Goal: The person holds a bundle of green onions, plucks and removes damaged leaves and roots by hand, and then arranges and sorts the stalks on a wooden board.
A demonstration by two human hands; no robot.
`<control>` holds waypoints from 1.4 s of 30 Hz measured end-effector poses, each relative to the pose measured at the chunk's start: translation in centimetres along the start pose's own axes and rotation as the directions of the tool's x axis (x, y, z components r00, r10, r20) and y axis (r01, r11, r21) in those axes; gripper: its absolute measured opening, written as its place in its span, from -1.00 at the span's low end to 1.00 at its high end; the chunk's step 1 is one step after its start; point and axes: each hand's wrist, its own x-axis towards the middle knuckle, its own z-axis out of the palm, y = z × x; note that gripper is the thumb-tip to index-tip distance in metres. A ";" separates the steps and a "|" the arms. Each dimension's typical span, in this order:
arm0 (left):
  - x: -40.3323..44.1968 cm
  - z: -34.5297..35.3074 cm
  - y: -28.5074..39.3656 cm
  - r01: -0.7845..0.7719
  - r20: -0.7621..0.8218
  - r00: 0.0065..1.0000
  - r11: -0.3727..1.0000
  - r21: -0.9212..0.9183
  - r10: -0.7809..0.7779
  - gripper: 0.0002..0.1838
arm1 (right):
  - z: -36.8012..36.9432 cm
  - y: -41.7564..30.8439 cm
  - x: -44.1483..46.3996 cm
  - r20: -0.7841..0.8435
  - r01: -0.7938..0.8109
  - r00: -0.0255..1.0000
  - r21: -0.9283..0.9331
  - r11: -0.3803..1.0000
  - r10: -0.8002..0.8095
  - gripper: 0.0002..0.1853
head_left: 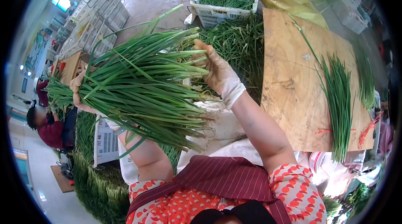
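Observation:
A large, loose bunch of garlic chives (142, 86) is held up in front of my chest, its pale stem ends fanned toward the right. My left hand (78, 88) is wrapped round its leafy end at the left. At the upper stem ends, my gloved right hand (217, 71) has its fingers closed on a few stems. Some leaves stick out above the rest of the bunch. Parts of the left fingers are hidden behind the leaves.
A wooden board (293, 86) at right carries a small chive bundle (338, 102). Beyond the bunch lies a heap of loose greens (238, 52), with a white crate (226, 12) behind. Stacked crates (100, 15) and a co-worker (52, 132) are at left.

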 end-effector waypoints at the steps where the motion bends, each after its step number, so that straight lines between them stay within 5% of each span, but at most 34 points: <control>1: -0.1 0.4 -0.4 -0.002 0.001 1.000 1.000 -0.001 0.002 -0.83 | 0.2 0.1 0.0 0.002 0.001 1.000 -0.002 1.000 -0.001 -0.45; 3: -0.4 1.3 -1.6 -0.046 0.037 0.998 0.970 -0.240 0.057 -0.83 | 0.7 0.3 -0.2 0.049 -0.124 0.990 -0.182 0.975 0.135 -0.48; 6: -0.5 1.6 -1.6 -0.022 0.041 0.999 0.997 -0.068 0.024 -0.83 | 0.5 0.3 0.2 -0.044 -0.144 0.989 -0.209 0.967 0.138 -0.56; 13: -0.4 1.1 -1.1 0.014 0.054 0.998 0.991 -0.131 -0.007 -0.82 | 1.4 -0.7 -0.3 -0.104 -0.184 0.982 -0.336 0.924 0.158 -0.69; 16: -0.1 -0.2 0.0 -0.005 0.049 0.999 0.998 -0.055 0.008 -0.84 | 1.3 -1.1 -0.3 -0.106 -0.117 0.992 -0.504 0.856 0.074 -0.71; 18: 0.2 -1.3 1.2 -0.009 0.078 0.997 1.000 0.011 0.008 -0.87 | 0.8 -2.9 -0.3 0.063 0.142 0.986 -0.794 0.591 -0.152 -0.72; 19: 0.5 -2.8 2.5 -0.009 0.079 0.997 1.000 0.012 0.008 -0.87 | 0.3 -3.8 -0.5 -0.192 0.009 0.963 -0.676 0.737 -0.187 -0.73; 22: 0.7 -5.2 4.9 0.021 0.075 0.997 1.000 0.007 -0.021 -0.87 | -5.9 -7.6 0.5 -0.395 0.103 0.827 -0.592 0.799 -0.399 -0.78; 24: 0.6 -4.0 3.9 0.166 0.174 0.973 0.983 -0.081 -0.150 -0.87 | -10.3 -8.5 2.3 -0.251 0.133 0.721 -0.864 0.485 -0.645 -0.69; 26: 0.4 -3.7 2.9 0.067 0.088 0.994 0.998 -0.014 -0.065 -0.88 | -4.9 -7.7 1.5 -0.143 0.149 0.808 -0.889 0.434 -0.572 -0.63; 28: 0.2 -2.6 1.7 0.112 0.076 0.991 0.990 -0.088 -0.106 -0.87 | 0.4 -7.6 1.2 0.062 0.169 0.955 -0.918 0.360 -0.291 -0.50; 32: 0.8 -2.7 1.8 0.176 0.069 0.984 0.966 -0.191 -0.165 -0.86 | 3.9 -5.7 3.6 0.169 0.167 0.985 -0.875 0.455 -0.038 -0.61; 36: 1.2 -5.6 3.4 0.192 -0.074 0.977 0.976 -0.100 -0.200 -0.85 | 3.2 -4.9 5.1 0.110 0.073 0.994 -0.777 0.625 0.021 -0.72; 38: 0.8 -1.3 0.1 0.099 -0.034 0.994 0.993 -0.069 -0.101 -0.84 | 3.5 -4.9 4.6 0.163 0.194 0.981 -0.817 0.544 -0.106 -0.78; 42: 0.4 -0.1 -0.3 0.040 -0.104 0.994 0.992 0.122 -0.028 -0.82 | 4.5 -6.0 3.9 0.222 0.228 0.973 -0.900 0.371 -0.058 -0.80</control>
